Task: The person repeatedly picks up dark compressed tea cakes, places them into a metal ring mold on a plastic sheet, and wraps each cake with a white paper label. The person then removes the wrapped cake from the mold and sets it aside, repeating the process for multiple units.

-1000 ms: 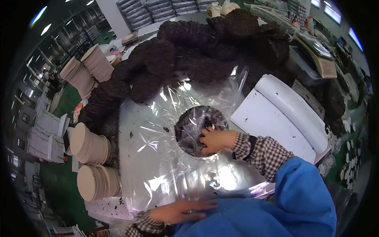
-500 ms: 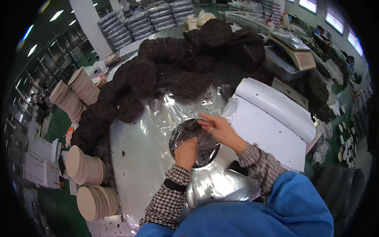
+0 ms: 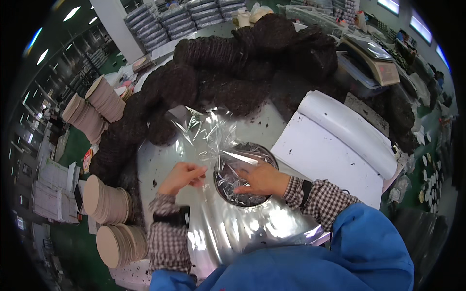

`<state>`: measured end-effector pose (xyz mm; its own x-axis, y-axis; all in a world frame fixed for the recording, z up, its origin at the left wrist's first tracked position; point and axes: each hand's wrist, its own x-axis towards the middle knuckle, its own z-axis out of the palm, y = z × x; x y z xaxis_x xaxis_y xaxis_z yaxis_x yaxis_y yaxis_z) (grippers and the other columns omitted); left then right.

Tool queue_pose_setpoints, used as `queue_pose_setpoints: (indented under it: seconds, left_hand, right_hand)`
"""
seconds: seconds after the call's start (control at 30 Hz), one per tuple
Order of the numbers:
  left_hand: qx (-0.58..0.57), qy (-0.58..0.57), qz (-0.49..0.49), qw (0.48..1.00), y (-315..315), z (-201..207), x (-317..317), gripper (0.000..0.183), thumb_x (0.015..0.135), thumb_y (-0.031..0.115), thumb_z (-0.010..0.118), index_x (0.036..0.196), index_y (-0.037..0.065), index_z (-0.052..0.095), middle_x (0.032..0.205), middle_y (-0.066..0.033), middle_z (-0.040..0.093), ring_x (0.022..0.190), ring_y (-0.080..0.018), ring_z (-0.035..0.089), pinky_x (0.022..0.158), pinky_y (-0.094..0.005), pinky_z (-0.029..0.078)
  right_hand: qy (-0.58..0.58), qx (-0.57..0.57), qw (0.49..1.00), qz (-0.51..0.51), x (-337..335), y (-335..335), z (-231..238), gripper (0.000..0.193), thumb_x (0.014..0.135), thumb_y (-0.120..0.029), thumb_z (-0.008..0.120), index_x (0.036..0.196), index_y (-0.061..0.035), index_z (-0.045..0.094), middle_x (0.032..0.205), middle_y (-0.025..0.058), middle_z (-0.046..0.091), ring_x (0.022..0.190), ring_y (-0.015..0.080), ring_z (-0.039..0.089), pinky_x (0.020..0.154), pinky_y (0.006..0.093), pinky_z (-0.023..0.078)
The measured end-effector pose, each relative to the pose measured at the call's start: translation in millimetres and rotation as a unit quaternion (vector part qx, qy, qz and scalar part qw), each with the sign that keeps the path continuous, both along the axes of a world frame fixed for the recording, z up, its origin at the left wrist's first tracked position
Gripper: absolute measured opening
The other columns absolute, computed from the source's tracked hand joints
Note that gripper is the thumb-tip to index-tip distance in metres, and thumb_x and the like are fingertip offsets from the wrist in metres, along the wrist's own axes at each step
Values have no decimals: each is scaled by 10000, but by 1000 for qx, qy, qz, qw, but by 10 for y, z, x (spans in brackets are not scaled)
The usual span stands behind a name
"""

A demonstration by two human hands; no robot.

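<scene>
My right hand (image 3: 264,178) lies with its fingers spread over a round metal-rimmed opening (image 3: 250,206), pressing on crinkled clear plastic film (image 3: 213,128). Under the film, dark flaky material partly shows inside the round. Left of the rim, my left hand (image 3: 182,178) is closed in a pinch at the film's near edge, thumb against fingers. The film spreads away from the opening toward the piled dark discs and catches the light. Around the opening, a shiny metal surface (image 3: 272,225) slopes toward me.
Thick dark brown discs, like dried seaweed (image 3: 208,53), are heaped along the far and left side. At left stand stacks of pale round boards (image 3: 107,199). A white roll (image 3: 347,133) lies on white sheets (image 3: 325,160) at right, with a weighing scale (image 3: 374,58) behind.
My left hand has come out of the round opening and moved left. My right hand has lowered onto the film in the opening. The film's far part has drawn in and bunched up.
</scene>
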<state>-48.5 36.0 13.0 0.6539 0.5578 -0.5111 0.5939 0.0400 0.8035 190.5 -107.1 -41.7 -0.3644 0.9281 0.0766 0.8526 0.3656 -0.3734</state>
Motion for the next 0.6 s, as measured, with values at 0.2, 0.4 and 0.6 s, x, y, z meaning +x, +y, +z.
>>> queue_pose_setpoints:
  seconds: [0.2,0.4,0.6]
  left_hand:
    - [439,-271,31,856,-458,-456,583,489,821,90,701,1281,12,554,1112,-156,678,1029,-284,665,871,-372,534]
    - [501,-40,-246,829,-450,-366,678,380,769,-33,621,1129,84,655,1066,-132,680,1019,-297,665,859,-360,529]
    - [273,-291,76,914,-818,-284,569,504,807,156,682,1290,62,573,1344,-171,543,1226,-320,533,1043,-423,388]
  right_hand:
    - [399,-42,912,-89,294,168,196,578,866,-351,733,1292,-20,525,1325,148,533,1234,270,518,1033,402,424]
    - [443,-116,887,50,536,56,157,431,826,-196,779,1193,-26,630,1203,78,615,1161,215,561,1010,358,441]
    - [121,-63,990,-20,135,15,215,428,842,-259,724,1159,9,622,1208,208,533,1199,377,483,1005,396,418]
